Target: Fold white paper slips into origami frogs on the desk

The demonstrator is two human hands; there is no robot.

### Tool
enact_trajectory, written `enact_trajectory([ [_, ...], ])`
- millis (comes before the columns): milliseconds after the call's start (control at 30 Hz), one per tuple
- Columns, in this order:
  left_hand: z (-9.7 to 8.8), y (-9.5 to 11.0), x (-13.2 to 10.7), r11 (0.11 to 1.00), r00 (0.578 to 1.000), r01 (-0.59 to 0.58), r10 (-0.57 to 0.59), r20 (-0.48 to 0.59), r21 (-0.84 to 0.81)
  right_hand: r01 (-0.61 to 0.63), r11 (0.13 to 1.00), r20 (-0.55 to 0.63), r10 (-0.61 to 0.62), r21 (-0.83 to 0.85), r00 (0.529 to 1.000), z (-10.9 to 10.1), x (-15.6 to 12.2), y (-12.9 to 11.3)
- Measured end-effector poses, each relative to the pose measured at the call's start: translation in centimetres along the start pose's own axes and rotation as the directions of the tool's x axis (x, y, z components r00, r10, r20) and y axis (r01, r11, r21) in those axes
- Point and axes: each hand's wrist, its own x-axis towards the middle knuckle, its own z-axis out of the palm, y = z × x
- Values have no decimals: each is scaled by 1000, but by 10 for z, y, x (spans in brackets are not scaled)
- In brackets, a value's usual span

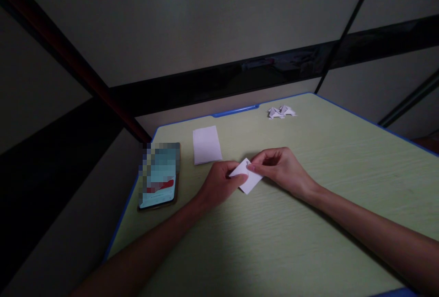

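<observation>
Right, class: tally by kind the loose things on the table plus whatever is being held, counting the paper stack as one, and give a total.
Phone: 1
Paper stack: 1
Folded paper figures: 2
Held paper piece: 1
Total: 5

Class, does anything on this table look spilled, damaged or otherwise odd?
On the left of the table, blocky pixels cover much of the phone and run past its edge, which looks unnatural. Nothing else stands out.
</observation>
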Motion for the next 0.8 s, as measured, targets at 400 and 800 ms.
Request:
enact_trajectory([
  [400, 4, 0, 0, 998, 997, 13, -8, -82, 61, 1, 1000, -28, -2, -21, 1000, 4, -2, 4],
  [800, 1, 3, -2, 999, 997, 19, -21, -76, -30, 180, 981, 183, -163, -78, 970, 4, 1, 8],
])
